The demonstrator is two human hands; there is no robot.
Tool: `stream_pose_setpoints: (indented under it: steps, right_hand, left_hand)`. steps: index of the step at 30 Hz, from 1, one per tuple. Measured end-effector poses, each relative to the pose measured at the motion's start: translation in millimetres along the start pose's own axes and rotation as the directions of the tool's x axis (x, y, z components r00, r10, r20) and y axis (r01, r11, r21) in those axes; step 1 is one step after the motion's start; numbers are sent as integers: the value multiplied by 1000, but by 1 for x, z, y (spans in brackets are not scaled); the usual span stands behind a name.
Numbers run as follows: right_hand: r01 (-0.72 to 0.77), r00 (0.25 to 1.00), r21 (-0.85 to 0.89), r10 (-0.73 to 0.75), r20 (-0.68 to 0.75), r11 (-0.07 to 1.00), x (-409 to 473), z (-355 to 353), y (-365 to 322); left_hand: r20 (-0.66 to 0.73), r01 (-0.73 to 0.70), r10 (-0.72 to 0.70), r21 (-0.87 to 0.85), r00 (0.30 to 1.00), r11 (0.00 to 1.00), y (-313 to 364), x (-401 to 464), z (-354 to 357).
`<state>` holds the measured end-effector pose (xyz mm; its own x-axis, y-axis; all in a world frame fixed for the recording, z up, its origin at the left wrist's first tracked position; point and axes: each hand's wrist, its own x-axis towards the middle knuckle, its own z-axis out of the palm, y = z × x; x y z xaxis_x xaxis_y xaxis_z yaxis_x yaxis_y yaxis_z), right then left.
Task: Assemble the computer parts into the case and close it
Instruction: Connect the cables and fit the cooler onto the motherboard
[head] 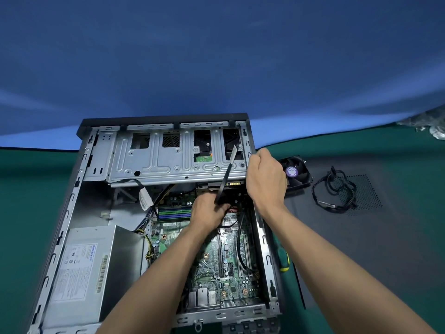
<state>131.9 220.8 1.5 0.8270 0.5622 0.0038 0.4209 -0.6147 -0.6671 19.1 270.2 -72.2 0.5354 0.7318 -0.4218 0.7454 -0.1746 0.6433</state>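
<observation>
Forearms reach into the open computer case (72, 201): the left hand (207, 210) pinches a black cable (225, 182) above the motherboard (216, 256). Beside the drive cage (149, 165), the right hand (265, 179) curls over the case's edge, apparently to steady it.

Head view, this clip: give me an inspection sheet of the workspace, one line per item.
Surface: green mat on the table, with a dark perforated side panel lying right of the case.
Job's things: open computer case lying flat; motherboard, power supply and drive cage inside; loose fan outside, on the panel.
Clutter: green and yellow screwdriver beside the case's right wall.
Grips: left hand holds a black flat cable over the motherboard; right hand is curled at the drive cage's right edge.
Cables: coiled black cable on the panel; wire bundle inside the case.
Surroundings: blue backdrop.
</observation>
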Motion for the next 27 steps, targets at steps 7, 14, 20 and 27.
stream_pose_setpoints:
  steps: [7,14,20,27]
  right_hand:
    - [1,1000,-17,-1,7,1000,1,0,0]
    - [14,1000,-18,-14,10,1000,-2,-1,-1]
    - [-37,999,99,38,-8,994,-5,-2,-1]
    - [-106,991,16,104,84,994,4,-10,-11]
  left_hand:
    - [-1,-11,11,28,1000,1000,-2,-4,5]
    - [71,12,-12,-7,997,1000,-1,2,-1]
    - [138,-3,1,11,990,1000,-2,3,-6]
    - [117,-28,15,108,993,994,-1,2,-6]
